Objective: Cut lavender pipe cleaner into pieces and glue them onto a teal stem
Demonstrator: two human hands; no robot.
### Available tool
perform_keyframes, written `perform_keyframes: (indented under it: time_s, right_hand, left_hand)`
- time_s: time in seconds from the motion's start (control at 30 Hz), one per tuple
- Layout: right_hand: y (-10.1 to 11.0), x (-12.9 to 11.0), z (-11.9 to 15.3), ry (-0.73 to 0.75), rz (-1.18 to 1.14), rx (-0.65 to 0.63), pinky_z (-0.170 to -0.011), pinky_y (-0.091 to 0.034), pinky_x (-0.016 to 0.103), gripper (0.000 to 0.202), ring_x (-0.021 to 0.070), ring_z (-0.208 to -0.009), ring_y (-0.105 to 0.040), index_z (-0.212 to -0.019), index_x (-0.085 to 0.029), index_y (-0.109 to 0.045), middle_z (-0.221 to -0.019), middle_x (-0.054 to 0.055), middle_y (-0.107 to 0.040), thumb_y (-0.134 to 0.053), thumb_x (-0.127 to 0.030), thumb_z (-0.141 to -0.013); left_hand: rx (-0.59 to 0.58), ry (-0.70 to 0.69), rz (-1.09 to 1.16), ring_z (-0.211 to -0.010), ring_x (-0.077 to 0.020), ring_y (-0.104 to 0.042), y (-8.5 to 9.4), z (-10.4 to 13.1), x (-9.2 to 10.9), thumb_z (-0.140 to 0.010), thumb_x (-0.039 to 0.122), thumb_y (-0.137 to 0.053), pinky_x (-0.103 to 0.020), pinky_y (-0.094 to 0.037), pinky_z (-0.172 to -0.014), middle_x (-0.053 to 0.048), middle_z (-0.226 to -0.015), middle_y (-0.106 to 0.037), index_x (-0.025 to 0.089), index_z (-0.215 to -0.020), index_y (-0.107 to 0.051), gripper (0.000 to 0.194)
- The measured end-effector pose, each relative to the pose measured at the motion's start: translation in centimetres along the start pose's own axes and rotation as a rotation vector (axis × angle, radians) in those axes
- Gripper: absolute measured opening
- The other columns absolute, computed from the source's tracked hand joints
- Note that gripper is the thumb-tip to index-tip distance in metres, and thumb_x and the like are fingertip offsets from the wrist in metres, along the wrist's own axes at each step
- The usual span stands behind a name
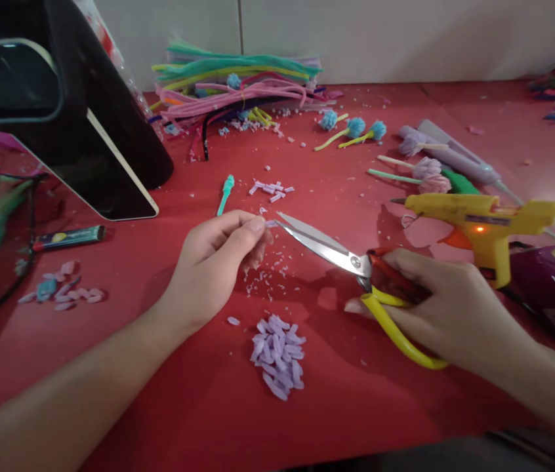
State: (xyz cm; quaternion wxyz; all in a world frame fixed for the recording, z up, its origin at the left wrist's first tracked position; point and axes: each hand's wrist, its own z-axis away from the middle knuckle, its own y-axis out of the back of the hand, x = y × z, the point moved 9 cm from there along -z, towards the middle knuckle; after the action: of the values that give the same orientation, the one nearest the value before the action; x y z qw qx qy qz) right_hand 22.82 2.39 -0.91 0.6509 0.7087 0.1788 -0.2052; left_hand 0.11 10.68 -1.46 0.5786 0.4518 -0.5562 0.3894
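Observation:
My left hand [226,259] pinches a short purple piece of pipe cleaner [271,223] between thumb and fingertips. In my right hand [439,301] are scissors [324,249] with yellow and red handles, their blades parted slightly and the tips close to that piece. Below the hands lies a pile of purple pipe-cleaner bits [278,357] with tapered ends, one loose bit beside it. Just beyond my left hand are uncut-looking straight purple pieces [271,191] and a teal twisted stem [227,193]. Fine trimmings are scattered under the blades.
A yellow glue gun [484,216] with a lit orange light stands at right, near a purple device [553,288]. Blue pompom flowers [355,127] and a bundle of pipe cleaners [238,85] lie at the back. A black appliance [95,131] and small petals [63,288] are at left.

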Motion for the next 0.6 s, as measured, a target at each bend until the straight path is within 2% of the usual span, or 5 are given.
perform_keyframes:
  time_s: [0.27,0.6]
  right_hand:
    - [-0.02,0.01,-0.21,0.013,-0.036,-0.011,-0.043,-0.026,0.022,0.065,0.0088,-0.051,-0.029,-0.058,-0.022,-0.038,-0.053,-0.006,-0.031,-0.068,-0.078,-0.069]
    - [0.08,-0.19,-0.40,0.030,-0.062,-0.021,-0.044,-0.024,0.023,0.061,0.0090,-0.052,-0.026,-0.058,-0.022,-0.041,-0.055,-0.006,-0.027,-0.072,-0.073,-0.069]
  left_hand:
    - [0.012,0.011,-0.042,-0.063,-0.0127,-0.056,0.10,0.05,-0.03,-0.093,0.035,-0.059,-0.026,-0.048,-0.059,-0.001,-0.068,-0.060,0.021,-0.076,-0.064,0.023]
    - [0.003,-0.007,-0.031,-0.065,-0.0126,-0.057,0.03,0.01,0.10,-0.094,0.034,-0.059,-0.026,-0.048,-0.061,-0.001,-0.072,-0.062,0.020,-0.079,-0.065,0.021]
